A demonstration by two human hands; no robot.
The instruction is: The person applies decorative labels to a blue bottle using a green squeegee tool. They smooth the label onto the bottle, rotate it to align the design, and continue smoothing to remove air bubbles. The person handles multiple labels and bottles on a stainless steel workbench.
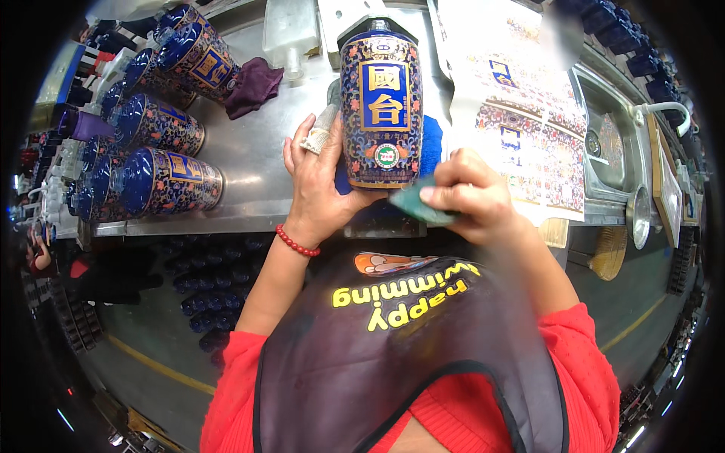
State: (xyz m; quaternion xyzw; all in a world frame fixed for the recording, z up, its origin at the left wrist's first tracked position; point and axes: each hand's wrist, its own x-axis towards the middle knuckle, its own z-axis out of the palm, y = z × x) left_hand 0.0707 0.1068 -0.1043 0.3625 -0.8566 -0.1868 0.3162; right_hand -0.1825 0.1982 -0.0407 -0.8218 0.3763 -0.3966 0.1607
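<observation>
A blue bottle (381, 155) with a flowered, gold-bordered label lies in front of me, its neck pointing away. My left hand (317, 177) grips it along the left side and the near end; pale wrapping (316, 140) covers one finger. In my right hand (476, 195) is a flat green scraper-like piece (420, 205), pinched between thumb and fingers. Its tip is at the bottle's near right corner; blur hides whether they touch. Under the bottle, a blue cloth (432, 143) shows at the right.
Several similar bottles (170, 181) lie at the left, beside a dark purple cloth (255, 87). Printed label sheets (529, 162) cover the right of the metal table (253, 158). Beyond them are a sink (615, 177) and a tap (668, 111). A clear container (291, 34) stands at the back.
</observation>
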